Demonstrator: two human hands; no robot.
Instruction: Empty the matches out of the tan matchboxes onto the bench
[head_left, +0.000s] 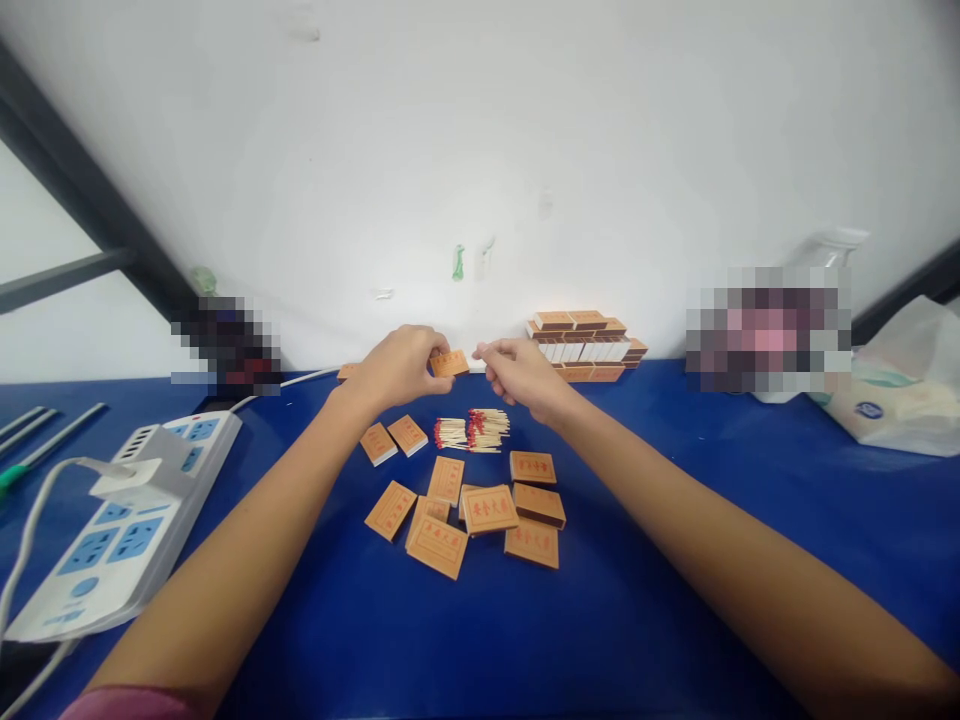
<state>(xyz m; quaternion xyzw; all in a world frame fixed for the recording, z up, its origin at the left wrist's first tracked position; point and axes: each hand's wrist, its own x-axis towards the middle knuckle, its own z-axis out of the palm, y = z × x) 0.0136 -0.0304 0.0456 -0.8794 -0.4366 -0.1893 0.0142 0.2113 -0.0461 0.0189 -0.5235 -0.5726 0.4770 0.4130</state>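
My left hand (401,365) grips an orange matchbox (451,363) between thumb and fingers, above the table near the wall. Just right of that box, my right hand (523,375) is closed in a pinch; what its fingertips hold, if anything, is too small to make out. Below the hands lie two small heaps of red-tipped matches, a left heap (451,433) and a right heap (490,430). Two matchboxes (407,435) sit left of the heaps. Nearer to me, several more matchboxes (491,509) lie scattered, some overlapping.
Against the white wall stands a stack of matchboxes (581,350). A white power strip (142,530) with a plug and cable lies on the blue table (600,640) at left. Tissues in a plastic pack (892,400) stand at far right. Metal rods (64,435) lie far left.
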